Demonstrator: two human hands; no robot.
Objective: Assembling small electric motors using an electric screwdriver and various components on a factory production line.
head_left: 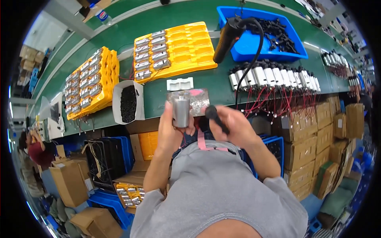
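Observation:
My left hand (pixel 168 129) is closed around a silver cylindrical motor (pixel 181 112), held upright over the front edge of the green bench. Thin red wire shows below that hand. To its right, my right hand (pixel 238 126) grips a black plastic part (pixel 216 119), somewhat blurred and tilted; its exact kind cannot be told. The two pieces are apart. Just beyond my hands lies a worn metal plate (pixel 199 101) with a pink mark. Behind the plate sits a white two-pocket holder (pixel 179 84).
An orange-and-black power screwdriver (pixel 229 37) hangs by its cable above the bench. Yellow trays (pixel 192 43) of motors stand left and centre, beside a white box (pixel 117 104) of black screws. Farther right are a blue bin (pixel 242 55) of black parts and rows of white motors (pixel 274 77).

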